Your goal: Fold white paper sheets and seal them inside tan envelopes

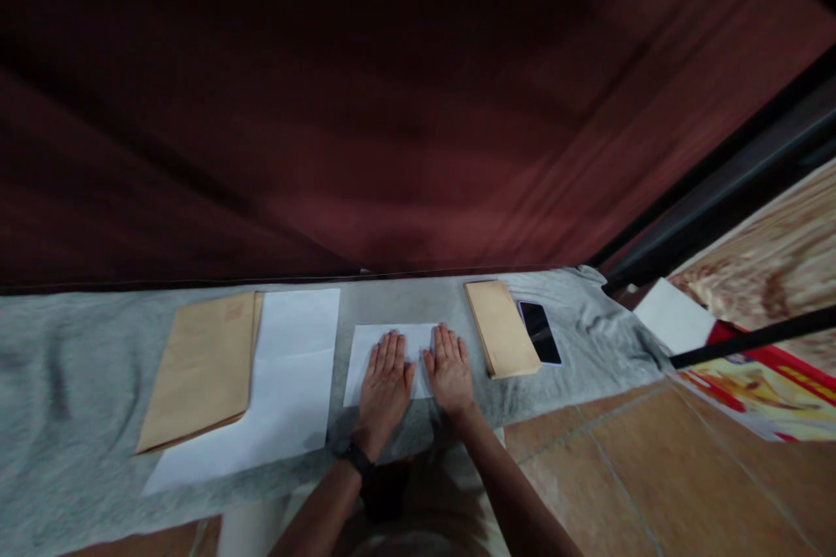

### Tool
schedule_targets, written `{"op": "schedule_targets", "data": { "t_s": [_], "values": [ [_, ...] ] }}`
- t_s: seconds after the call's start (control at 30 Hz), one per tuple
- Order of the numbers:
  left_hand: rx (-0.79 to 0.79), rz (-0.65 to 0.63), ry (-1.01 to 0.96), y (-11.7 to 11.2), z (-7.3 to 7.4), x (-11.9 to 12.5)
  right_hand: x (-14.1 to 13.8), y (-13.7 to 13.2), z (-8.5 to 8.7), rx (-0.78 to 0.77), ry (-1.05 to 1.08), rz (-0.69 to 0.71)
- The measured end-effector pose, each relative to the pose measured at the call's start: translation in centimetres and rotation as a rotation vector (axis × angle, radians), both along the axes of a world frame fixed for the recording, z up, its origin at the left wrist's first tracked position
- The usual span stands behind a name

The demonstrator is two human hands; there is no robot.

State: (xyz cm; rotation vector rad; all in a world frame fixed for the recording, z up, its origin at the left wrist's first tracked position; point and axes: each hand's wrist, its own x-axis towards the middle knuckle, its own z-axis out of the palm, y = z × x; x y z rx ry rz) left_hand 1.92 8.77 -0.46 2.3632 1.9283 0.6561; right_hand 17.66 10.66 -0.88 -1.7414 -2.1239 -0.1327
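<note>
L hand (385, 379) & R hand (450, 372) are lying palm-down, fingers extended, gripping nothing; white sheet (418, 341) is resting directly under both on grey cloth (405, 300), long axis apparently running L–R, neither hand being nearer.

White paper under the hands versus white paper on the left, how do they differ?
The central paper is smaller than the left paper. The left hand and right hand lie flat on the central paper; a brown stack partly covers the left paper. Both are white, on grey cloth.
</note>
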Motion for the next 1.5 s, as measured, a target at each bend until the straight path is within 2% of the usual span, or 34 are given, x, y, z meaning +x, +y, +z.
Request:
{"op": "schedule_targets", "data": {
  "t_s": [0.27,0.5,0.57,0.7,0.83,1.2,1.5],
  "values": [
    [0.049,0.111,-0.015,-2.0,0.1,-3.7,-0.2,-0.1,0.3,-0.002,0.006,-0.008],
    [0.057,0.153,-0.028,-3.5,0.2,-4.6,-0.4,-0.3,1.0,-0.016,0.025,-0.015],
    [0.048,0.151,-0.038,-3.6,0.2,-4.5,-1.2,-1.1,1.4,-0.027,0.033,0.021],
    [0.044,0.148,-0.047,-3.5,0.2,-4.5,-4.0,-3.6,1.3,-0.07,0.052,0.188],
    [0.034,0.155,-0.037,-3.5,0.2,-4.5,-5.4,-5.4,0.8,-0.083,0.077,0.206],
    [0.054,0.159,-0.051,-3.6,0.7,-4.3,-0.7,-6.2,0.8,-0.004,0.004,0.109],
    [0.045,0.162,-0.072,-3.6,0.5,-4.4,1.1,-6.9,0.4,0.009,0.008,0.025]
  ]
}}
